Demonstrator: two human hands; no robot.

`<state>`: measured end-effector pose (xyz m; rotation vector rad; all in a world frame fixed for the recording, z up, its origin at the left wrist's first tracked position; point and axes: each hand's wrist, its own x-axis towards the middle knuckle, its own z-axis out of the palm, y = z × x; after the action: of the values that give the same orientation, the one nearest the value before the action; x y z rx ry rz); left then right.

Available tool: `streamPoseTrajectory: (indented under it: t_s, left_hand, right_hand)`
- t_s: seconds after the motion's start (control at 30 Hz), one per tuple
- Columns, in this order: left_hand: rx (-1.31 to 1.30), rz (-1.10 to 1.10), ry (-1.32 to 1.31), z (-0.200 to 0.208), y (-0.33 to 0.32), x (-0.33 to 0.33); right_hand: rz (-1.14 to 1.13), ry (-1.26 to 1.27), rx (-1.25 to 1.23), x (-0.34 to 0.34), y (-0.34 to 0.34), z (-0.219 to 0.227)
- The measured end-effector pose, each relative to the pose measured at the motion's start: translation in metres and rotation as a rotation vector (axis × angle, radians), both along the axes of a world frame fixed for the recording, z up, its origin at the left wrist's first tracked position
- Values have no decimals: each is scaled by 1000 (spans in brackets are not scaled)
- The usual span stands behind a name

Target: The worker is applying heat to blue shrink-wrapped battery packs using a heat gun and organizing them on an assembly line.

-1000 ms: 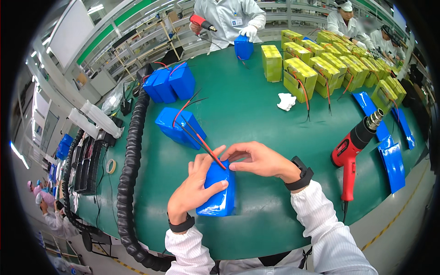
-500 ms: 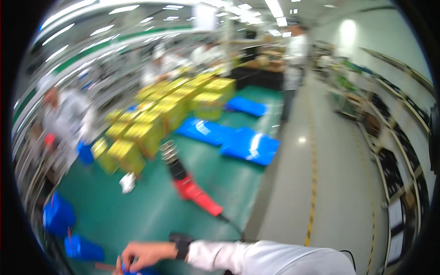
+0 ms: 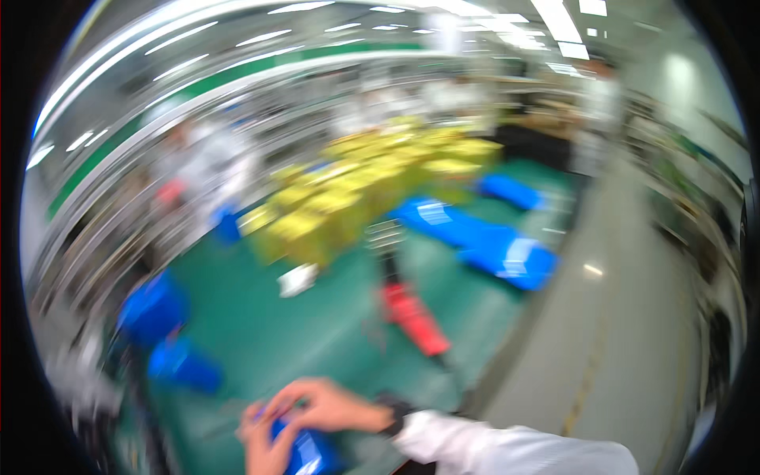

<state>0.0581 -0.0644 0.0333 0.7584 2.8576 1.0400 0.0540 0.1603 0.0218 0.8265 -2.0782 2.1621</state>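
A glossy blue, box-shaped pack point(image 3: 315, 457) is held at the near part of the green tabletop point(image 3: 253, 340), by the lower border of the view, where its lower end is cut off. Its top is covered by the bent fingers of the right hand point(image 3: 326, 405), and its left side is flanked by the left hand point(image 3: 265, 445). The fingers of both hands are curled close together about the pack's upper end; owing to blur, it cannot be told whether anything is pinched.

Toward the tabletop's left end, two more blue packs point(image 3: 184, 366) are seen near each other, with a dark ribbed hose point(image 3: 149, 423) beside them. Between the hands and the blue plastic sheets point(image 3: 511, 255) along the aisle edge, the way is partly taken up by a red-and-black heat gun point(image 3: 413, 319), laid with its metal nozzle pointed away. A crumpled white piece point(image 3: 298, 280) is lying in front of the crowded yellow box-shaped packs point(image 3: 348, 194), by which the tabletop's middle is filled. At the opposite edge, a blue piece point(image 3: 227, 225) is seen just beside a white-clothed co-worker point(image 3: 210, 162).
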Motion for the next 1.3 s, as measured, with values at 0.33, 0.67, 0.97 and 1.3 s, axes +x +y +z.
streamPoseTrajectory:
  t_s: [0.33, 0.67, 0.97, 1.3]
  left_hand:
    - [200, -9, -55, -5, 53, -10]
    - [216, 71, -47, -5, 68, 2]
    - [185, 42, 84, 8, 51, 16]
    - [633, 300, 47, -12, 53, 28]
  right_hand:
    - [20, -40, 113, -37, 46, -46]
    - [-166, -59, -35, -3, 35, -47]
    - [-360, -99, -145, 75, -23, -42]
    - [-17, -219, -180, 59, -23, -55]
